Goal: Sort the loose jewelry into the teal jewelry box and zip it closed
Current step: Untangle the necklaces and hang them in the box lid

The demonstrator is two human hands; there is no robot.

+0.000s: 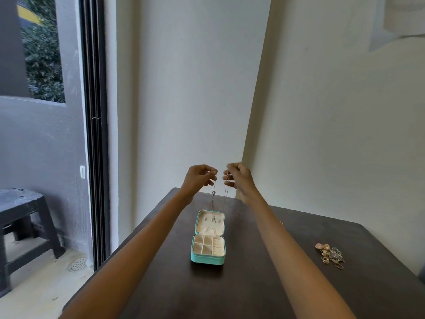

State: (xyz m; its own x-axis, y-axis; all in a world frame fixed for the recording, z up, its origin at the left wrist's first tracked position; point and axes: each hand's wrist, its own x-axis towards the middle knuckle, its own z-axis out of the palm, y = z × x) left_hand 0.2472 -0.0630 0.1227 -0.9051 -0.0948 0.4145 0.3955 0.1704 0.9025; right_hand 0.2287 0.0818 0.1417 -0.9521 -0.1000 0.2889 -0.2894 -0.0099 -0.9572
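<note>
**Chain held aloft over the open teal box**

While both arms were stretched forward above the dark table (253, 284), a thin chain (213, 196) was seen suspended between the two raised hands in the head view. The left hand (199, 178) was curled, its fingertips pinching one end of the chain; the right hand (238, 178) was likewise curled, and the other end was pinched between its thumb and fingers. The two hands were held close together, just apart, well above the tabletop and in front of the pale wall (195, 100).

From the left hand the chain was seen to drop straight down, with a small knot or tangle a short way below the fingers, and its lower end hung over the lid of the teal jewelry box (208, 238). Whether the chain touched the lid lining could not be told. A second strand was seen hanging from the right hand, ending above the far table edge.

The box was laid open on the table, directly below and nearer than the hands, between the two forearms, its cream compartments exposed. A pile of loose jewelry (331, 255) was left on the table to the right, well apart from the box and outside the right forearm. A dark stool (25, 217) was visible beyond the sliding door frame (94, 134) at the left.
</note>
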